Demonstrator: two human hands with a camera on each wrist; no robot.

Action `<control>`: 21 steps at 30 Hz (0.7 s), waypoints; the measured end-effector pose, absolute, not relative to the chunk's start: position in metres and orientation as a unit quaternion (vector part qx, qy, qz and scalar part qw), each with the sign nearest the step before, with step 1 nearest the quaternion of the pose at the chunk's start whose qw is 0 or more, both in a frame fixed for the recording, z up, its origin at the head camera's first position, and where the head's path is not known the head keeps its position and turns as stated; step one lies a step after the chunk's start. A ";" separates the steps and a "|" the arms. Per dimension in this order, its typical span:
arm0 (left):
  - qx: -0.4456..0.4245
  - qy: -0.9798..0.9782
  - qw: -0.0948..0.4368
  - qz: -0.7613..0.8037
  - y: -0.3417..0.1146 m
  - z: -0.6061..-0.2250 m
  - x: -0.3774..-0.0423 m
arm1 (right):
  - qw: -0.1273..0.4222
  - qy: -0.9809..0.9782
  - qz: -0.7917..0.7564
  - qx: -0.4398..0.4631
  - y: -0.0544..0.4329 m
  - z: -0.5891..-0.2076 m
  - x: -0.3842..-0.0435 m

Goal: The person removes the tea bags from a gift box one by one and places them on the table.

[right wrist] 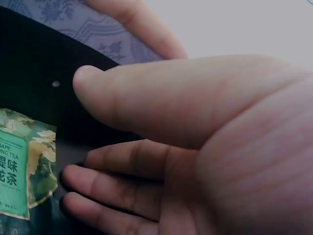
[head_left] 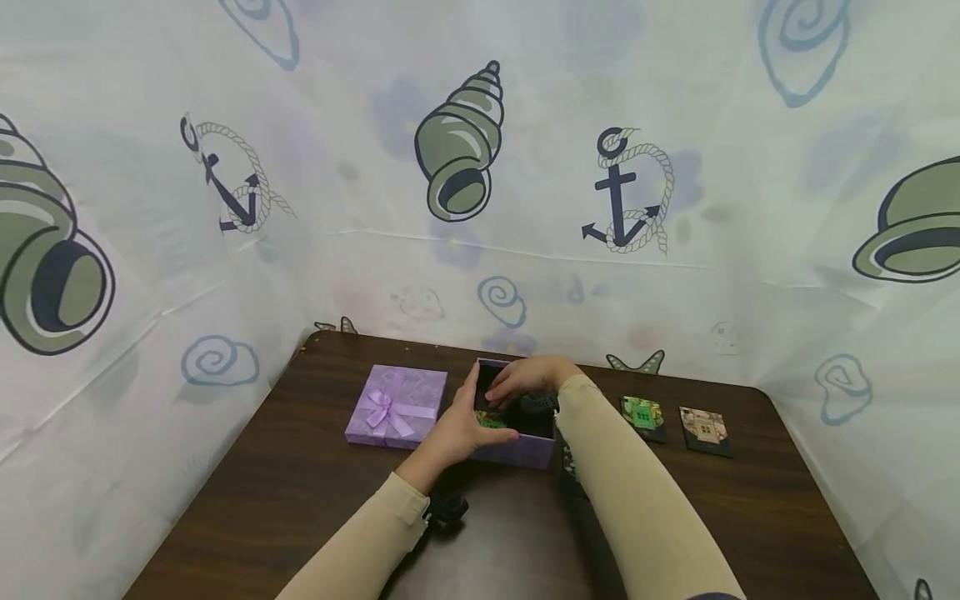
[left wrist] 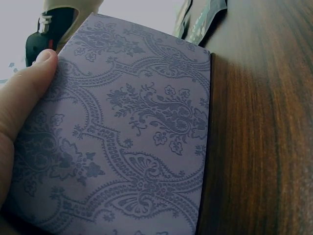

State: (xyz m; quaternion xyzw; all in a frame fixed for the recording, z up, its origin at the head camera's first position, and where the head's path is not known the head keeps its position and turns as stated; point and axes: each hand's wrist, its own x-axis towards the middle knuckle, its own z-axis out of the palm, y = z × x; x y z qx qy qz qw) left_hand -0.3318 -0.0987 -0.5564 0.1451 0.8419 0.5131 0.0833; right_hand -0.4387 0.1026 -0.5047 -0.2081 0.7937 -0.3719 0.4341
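A purple patterned gift box (head_left: 517,452) with a dark inside stands without its lid near the far side of the table. My left hand (head_left: 457,425) holds it at the left end, thumb along the front wall and fingers along the side. The left wrist view shows that thumb against the embossed purple wall (left wrist: 142,127). Reaching into the box from the right is my right hand (head_left: 532,377), thumb apart from loosely bent fingers. Its fingertips are at the edge of a green-labelled tea sachet (right wrist: 14,171) inside the box.
The purple lid (head_left: 397,404) with a ribbon bow lies left of the box. To the right lie a green tea sachet (head_left: 642,417) and a beige-labelled sachet (head_left: 705,431). Another dark packet (head_left: 570,471) is partly hidden by the right sleeve. A shell-and-anchor printed curtain (head_left: 360,275) surrounds the table.
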 end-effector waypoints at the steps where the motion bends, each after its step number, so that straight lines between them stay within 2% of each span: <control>1: 0.147 0.840 0.085 0.515 -0.099 -0.556 -0.332 | 0.437 0.792 -0.373 -0.207 0.102 -0.507 -0.439; 21: 0.149 0.836 0.087 0.520 -0.101 -0.554 -0.330 | 0.422 0.808 -0.337 -0.235 0.095 -0.515 -0.436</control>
